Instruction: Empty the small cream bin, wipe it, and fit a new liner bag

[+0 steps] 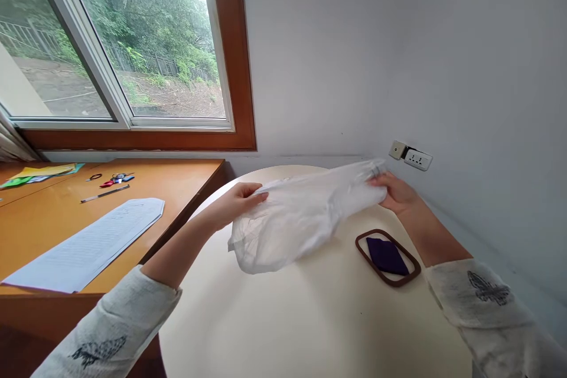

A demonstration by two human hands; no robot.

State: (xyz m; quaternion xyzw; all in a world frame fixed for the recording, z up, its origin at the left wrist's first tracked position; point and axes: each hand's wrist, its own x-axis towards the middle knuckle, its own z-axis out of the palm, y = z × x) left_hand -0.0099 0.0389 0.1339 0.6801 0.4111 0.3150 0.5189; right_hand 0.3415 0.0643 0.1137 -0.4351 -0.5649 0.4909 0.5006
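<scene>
A thin, translucent white plastic bag (pixel 301 212) is stretched between my two hands above the round cream table (pixel 283 319). My left hand (pixel 241 201) pinches its left upper edge between thumb and fingers. At the other end, my right hand (pixel 394 189) grips the bunched upper right part, higher than the left. The bag's lower left side hangs loose and crumpled. Below my right hand, a brown rounded frame (pixel 411 277) lies on the table around a folded dark purple cloth (pixel 387 257).
To the left stands an orange-brown desk (pixel 190 174) with a stack of papers (pixel 101 248), a pen (pixel 105 194), keys (pixel 117 179) and coloured sheets (pixel 42 172). A window (pixel 163 41) is behind the desk. Wall sockets (pixel 417 159) sit at the right.
</scene>
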